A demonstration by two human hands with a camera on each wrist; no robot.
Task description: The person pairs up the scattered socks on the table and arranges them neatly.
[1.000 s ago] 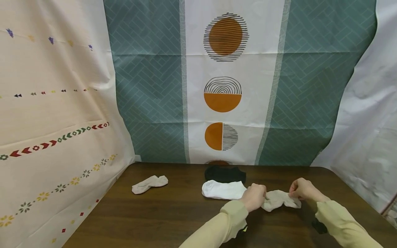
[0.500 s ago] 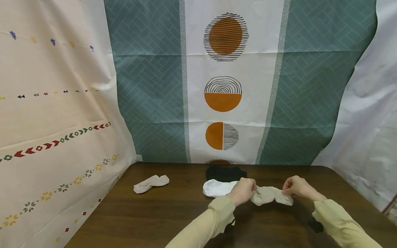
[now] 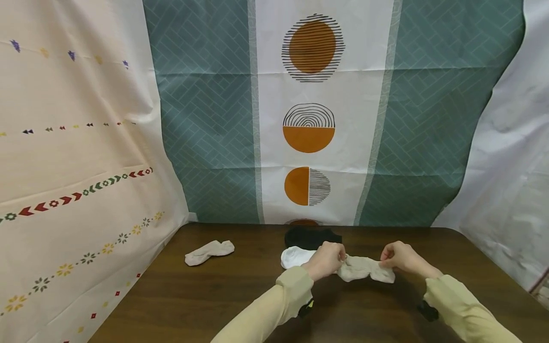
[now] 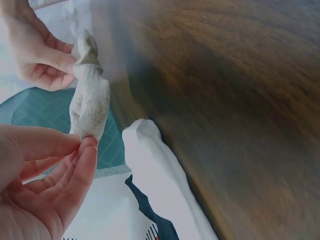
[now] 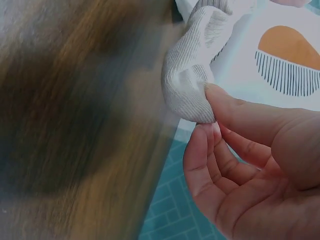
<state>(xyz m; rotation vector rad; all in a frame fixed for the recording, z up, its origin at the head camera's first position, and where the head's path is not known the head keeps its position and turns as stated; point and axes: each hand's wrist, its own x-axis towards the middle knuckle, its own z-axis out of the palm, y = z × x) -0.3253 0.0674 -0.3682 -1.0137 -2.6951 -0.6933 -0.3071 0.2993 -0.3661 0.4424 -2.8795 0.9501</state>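
Note:
A beige ribbed sock [image 3: 358, 268] is stretched between my two hands, held above the table. My left hand [image 3: 327, 259] pinches its left end between thumb and fingers, as the left wrist view shows on the sock [image 4: 92, 102]. The right end is pinched by my right hand [image 3: 403, 259]; thumb and fingertips meet on the knit in the right wrist view [image 5: 250, 150]. A white sock [image 3: 296, 257] lies just behind my left hand, which hides part of it. Behind that lies a black sock [image 3: 310, 237].
Another beige sock [image 3: 209, 252] lies alone at the left of the dark wooden table [image 3: 206, 300]. A patterned curtain [image 3: 206, 143] hangs at the table's back edge. Pale cloths [image 3: 86, 190] hang along both sides.
Both hands have moved left with the beige sock held between them, and my left hand now covers more of the white sock. The other socks lie where they were.

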